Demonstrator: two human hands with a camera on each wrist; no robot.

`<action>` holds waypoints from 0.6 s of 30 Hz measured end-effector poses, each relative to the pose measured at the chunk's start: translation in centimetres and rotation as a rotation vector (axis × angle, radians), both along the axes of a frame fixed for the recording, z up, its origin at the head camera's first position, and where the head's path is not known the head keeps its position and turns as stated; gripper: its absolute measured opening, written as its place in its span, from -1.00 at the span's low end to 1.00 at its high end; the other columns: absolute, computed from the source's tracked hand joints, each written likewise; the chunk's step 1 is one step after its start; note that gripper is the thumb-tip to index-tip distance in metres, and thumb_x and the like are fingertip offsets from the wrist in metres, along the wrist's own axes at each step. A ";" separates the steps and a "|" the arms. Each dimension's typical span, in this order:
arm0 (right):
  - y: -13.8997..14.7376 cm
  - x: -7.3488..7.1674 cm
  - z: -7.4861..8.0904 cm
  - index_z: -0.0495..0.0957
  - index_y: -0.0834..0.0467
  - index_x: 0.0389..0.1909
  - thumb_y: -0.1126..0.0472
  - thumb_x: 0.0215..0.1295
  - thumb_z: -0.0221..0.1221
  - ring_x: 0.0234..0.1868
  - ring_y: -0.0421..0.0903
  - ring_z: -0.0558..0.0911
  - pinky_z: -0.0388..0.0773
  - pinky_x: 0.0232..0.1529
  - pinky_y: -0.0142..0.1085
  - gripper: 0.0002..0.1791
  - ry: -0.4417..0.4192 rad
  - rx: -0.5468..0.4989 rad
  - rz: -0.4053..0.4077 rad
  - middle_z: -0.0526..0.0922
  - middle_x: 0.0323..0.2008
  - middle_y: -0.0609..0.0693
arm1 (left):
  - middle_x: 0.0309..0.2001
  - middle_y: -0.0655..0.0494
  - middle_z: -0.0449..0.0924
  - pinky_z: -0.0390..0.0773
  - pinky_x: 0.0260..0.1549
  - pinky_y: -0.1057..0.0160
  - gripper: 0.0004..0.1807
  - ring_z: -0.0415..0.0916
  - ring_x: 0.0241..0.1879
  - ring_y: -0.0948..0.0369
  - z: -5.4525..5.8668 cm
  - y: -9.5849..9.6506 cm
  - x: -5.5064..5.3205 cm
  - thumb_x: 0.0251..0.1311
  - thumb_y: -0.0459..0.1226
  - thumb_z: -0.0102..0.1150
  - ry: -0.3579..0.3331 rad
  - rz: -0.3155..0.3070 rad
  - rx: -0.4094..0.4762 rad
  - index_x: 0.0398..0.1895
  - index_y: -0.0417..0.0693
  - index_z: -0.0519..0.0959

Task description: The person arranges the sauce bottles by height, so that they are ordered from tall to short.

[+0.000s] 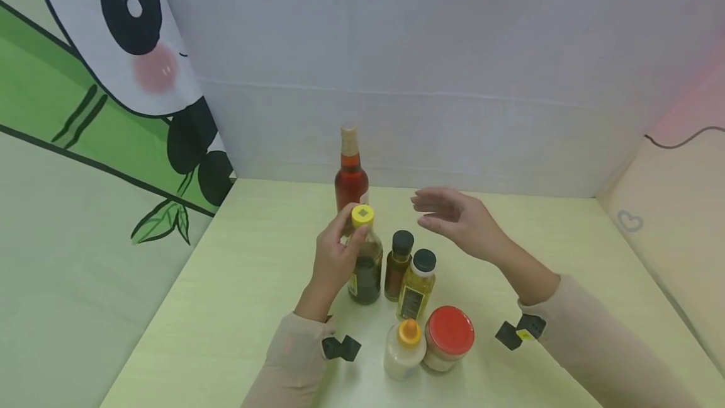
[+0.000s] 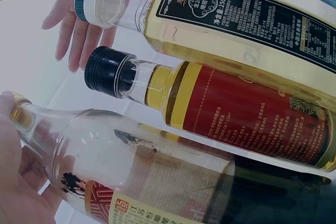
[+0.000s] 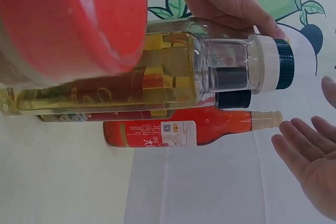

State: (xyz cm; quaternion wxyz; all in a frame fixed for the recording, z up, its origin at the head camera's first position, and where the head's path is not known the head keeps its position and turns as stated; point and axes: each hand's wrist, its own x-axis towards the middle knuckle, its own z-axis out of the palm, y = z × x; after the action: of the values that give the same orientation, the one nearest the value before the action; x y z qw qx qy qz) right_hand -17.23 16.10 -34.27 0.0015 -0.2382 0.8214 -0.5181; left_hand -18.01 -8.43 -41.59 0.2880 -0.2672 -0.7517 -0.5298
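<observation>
My left hand (image 1: pixel 333 255) holds a glass bottle of dark sauce (image 1: pixel 365 279) by its neck, just below the yellow cap. The left wrist view shows this sauce bottle (image 2: pixel 121 166) part full, with fingers (image 2: pixel 23 177) about its neck. My right hand (image 1: pixel 457 222) is held up to the right of the bottles, fingers extended and nothing in it. A tall bottle of red liquid (image 1: pixel 351 187) stands behind the sauce bottle. Beside the sauce bottle are a slim black-capped bottle (image 1: pixel 398 269) and a square oil bottle (image 1: pixel 418 288).
Nearer the front, a squeeze bottle (image 1: pixel 403 357) with an orange tip stands next to a red-lidded jar (image 1: pixel 449 331). A pale cloth wall (image 1: pixel 425 80) rises at the table's (image 1: pixel 272 238) back edge. A panda-print panel (image 1: pixel 113 143) borders the left side.
</observation>
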 end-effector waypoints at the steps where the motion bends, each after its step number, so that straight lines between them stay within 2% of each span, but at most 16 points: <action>1: 0.0 0.2 -0.1 0.38 0.29 0.28 0.30 0.30 0.26 0.15 0.08 0.54 0.53 0.06 -0.23 -0.46 -0.001 -0.005 0.001 0.53 0.17 0.18 | -0.25 -0.04 0.60 0.60 -0.34 0.07 -0.38 0.58 -0.32 0.09 0.1 0.0 0.0 0.39 0.16 -0.06 -0.002 -0.002 -0.001 0.10 -0.22 0.50; 11: 0.2 1.9 -1.0 0.40 0.26 0.27 0.33 0.26 0.29 0.12 0.06 0.57 0.55 0.02 -0.27 -0.45 -0.033 -0.030 -0.010 0.55 0.16 0.14 | -0.24 -0.05 0.60 0.61 -0.31 0.12 -0.38 0.60 -0.31 0.08 0.3 0.0 0.1 0.40 0.15 -0.05 0.015 -0.010 0.003 0.10 -0.24 0.49; 18: 0.3 2.7 -2.0 0.39 0.30 0.26 0.31 0.27 0.28 0.11 0.06 0.57 0.55 0.02 -0.26 -0.45 -0.036 -0.050 -0.005 0.53 0.16 0.20 | -0.23 -0.03 0.60 0.62 -0.32 0.10 -0.41 0.58 -0.30 0.10 0.2 -0.4 0.0 0.39 0.14 -0.03 0.014 -0.008 0.012 0.10 -0.20 0.50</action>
State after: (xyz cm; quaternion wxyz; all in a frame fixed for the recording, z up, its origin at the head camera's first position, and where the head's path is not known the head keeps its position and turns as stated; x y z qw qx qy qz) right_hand -14.55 16.38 -36.25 0.0092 -0.2267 0.8088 -0.5426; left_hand -18.03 -8.84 -41.43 0.2927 -0.2720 -0.7454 -0.5336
